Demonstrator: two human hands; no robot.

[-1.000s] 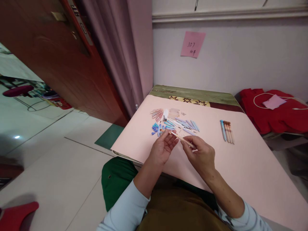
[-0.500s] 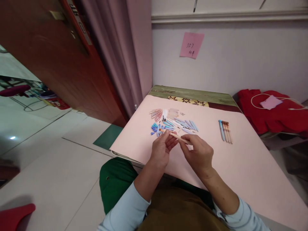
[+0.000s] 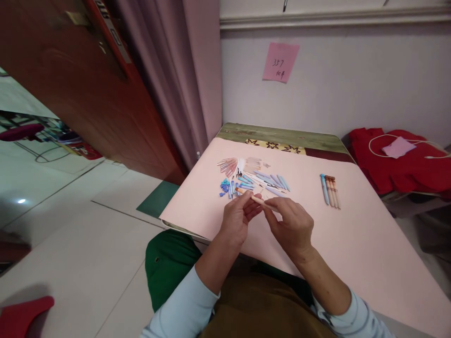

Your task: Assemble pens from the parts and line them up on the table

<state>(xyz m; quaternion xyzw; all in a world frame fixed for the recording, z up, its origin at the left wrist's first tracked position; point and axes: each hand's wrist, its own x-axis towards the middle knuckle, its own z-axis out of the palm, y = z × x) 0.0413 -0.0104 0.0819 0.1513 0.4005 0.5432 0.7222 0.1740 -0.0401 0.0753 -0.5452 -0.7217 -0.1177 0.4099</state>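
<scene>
Over the near part of the pink table (image 3: 352, 234), my left hand (image 3: 237, 220) and my right hand (image 3: 293, 224) meet on one thin cream pen barrel (image 3: 260, 201). The right hand's fingers are wrapped round its right half. The left hand pinches at its left tip; what those fingertips hold there is too small to name. Just beyond the hands lies a pile of pen parts (image 3: 252, 178): blue caps, pale blue barrels, pink pieces and thin refills.
Several finished pens (image 3: 330, 190), one blue and the others tan, lie side by side at the right of the table. A pink note (image 3: 280, 62) is stuck on the wall. Red cloth with a white cable (image 3: 398, 155) lies at the right. A dark red door (image 3: 81, 80) stands at the left.
The hands have drawn closer together, so less of the cream barrel shows between them. The view has shifted slightly.
</scene>
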